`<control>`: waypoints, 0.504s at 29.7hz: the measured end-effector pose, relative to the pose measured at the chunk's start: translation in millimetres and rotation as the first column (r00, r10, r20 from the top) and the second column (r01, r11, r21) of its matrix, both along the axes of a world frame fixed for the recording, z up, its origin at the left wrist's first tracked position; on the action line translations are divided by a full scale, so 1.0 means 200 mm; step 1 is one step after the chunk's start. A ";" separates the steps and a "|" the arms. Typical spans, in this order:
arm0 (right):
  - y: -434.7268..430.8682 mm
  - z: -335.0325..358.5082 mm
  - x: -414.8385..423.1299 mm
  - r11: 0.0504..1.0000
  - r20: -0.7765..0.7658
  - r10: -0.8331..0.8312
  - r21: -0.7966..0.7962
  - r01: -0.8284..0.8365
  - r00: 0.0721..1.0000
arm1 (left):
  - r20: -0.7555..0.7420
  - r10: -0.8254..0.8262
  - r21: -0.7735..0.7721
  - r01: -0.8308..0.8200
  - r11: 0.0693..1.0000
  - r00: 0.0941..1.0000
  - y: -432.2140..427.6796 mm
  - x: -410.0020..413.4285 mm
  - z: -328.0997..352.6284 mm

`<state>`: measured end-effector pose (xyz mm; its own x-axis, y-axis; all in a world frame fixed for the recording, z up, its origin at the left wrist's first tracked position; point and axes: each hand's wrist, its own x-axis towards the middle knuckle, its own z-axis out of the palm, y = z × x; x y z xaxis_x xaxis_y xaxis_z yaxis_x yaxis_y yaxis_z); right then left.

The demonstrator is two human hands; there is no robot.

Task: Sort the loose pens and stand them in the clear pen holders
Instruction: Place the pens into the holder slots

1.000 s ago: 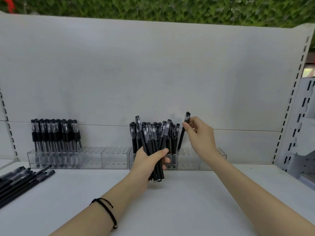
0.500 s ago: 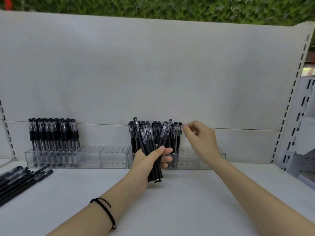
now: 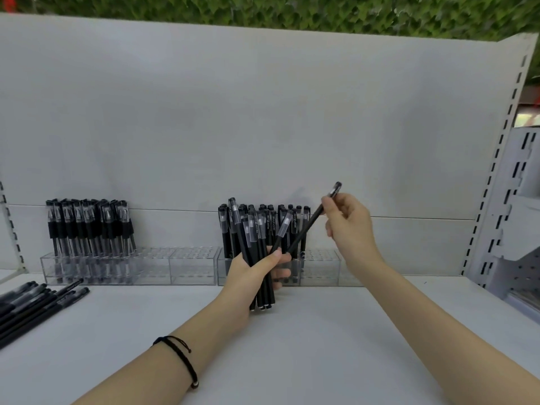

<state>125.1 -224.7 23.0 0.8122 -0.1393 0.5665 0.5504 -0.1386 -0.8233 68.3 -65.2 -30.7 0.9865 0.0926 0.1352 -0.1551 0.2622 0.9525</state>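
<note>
Our left hand (image 3: 251, 273) has its fingers and thumb wrapped round a bundle of slim matte-black pens (image 3: 264, 299), held upright just above the white counter (image 3: 321, 331). Our right hand (image 3: 350, 226) pinches one slanted black pen (image 3: 304, 229) near its cap, with the lower end apparently still caught in the bundle by our thumb.

We judge that a quick pull could drag neighbouring pens loose and spill them. The slant could also knock the pens standing just behind.

The right-hand clear plastic pen holder (image 3: 321, 267) has black pens in its left part and empty cells on the right. The left-hand clear holder (image 3: 152, 267) holds rubber-grip black pens (image 3: 87, 226) at its left end. More loose black pens (image 3: 35, 302) lie on the counter at far left.
</note>
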 end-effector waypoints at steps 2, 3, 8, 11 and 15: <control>-0.02 0.00 0.01 0.994 0.101 -0.101 -0.030 0.105 0.990 | 0.001 0.015 0.061 -0.015 0.998 1.000 0.00 0.00 -0.01; -0.03 -0.01 0.01 0.989 0.132 -0.130 -0.052 0.137 0.983 | 0.000 0.016 0.085 -0.016 0.996 1.000 0.00 0.00 -0.01; -0.03 -0.04 0.04 0.945 0.183 -0.160 -0.256 0.204 0.970 | 0.003 -0.009 0.158 0.009 0.987 1.000 -0.01 -0.01 -0.01; -0.02 -0.06 0.05 0.890 0.186 -0.158 -0.398 0.222 0.970 | 0.012 -0.027 0.154 0.025 0.988 1.000 -0.01 -0.01 -0.01; 0.00 -0.10 0.06 0.808 0.114 -0.156 -0.556 0.193 0.981 | -0.008 -0.028 0.116 0.029 0.993 1.000 -0.01 0.00 -0.01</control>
